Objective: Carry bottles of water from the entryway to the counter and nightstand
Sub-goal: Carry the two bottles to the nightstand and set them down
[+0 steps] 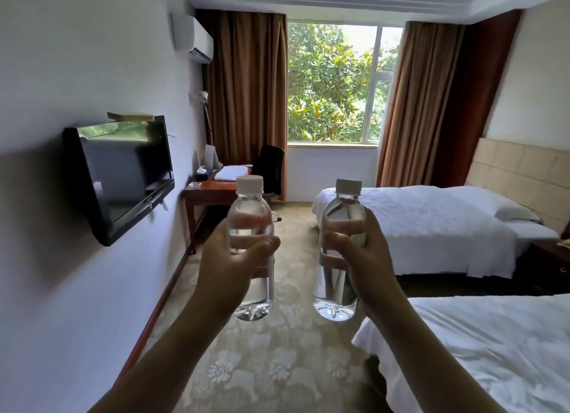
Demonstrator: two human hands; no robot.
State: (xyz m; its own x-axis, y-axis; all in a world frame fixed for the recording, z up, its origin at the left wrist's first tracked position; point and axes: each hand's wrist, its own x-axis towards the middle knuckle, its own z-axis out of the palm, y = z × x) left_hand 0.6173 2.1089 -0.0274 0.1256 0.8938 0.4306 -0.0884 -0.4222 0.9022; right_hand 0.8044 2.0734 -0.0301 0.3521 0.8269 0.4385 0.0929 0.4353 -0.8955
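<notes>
Currently both bottles are in transit, neither delivered. The left hand (237, 267) grips the left bottle (250, 246) around its middle; the right hand (364, 258) grips the right bottle (339, 249) likewise. Both are upright, capped and held over the carpet (277, 366) between wall and beds. The nightstand (552, 258) lies ahead on the right, between the two beds; the desk (212, 190) ahead on the left probably serves as the counter. Remaining: both placements.

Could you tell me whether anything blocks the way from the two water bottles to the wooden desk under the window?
Nothing visible does. The left hand and right hand each grip a clear white-capped plastic water bottle. Patterned beige carpet runs open to the reddish wooden desk.
</notes>
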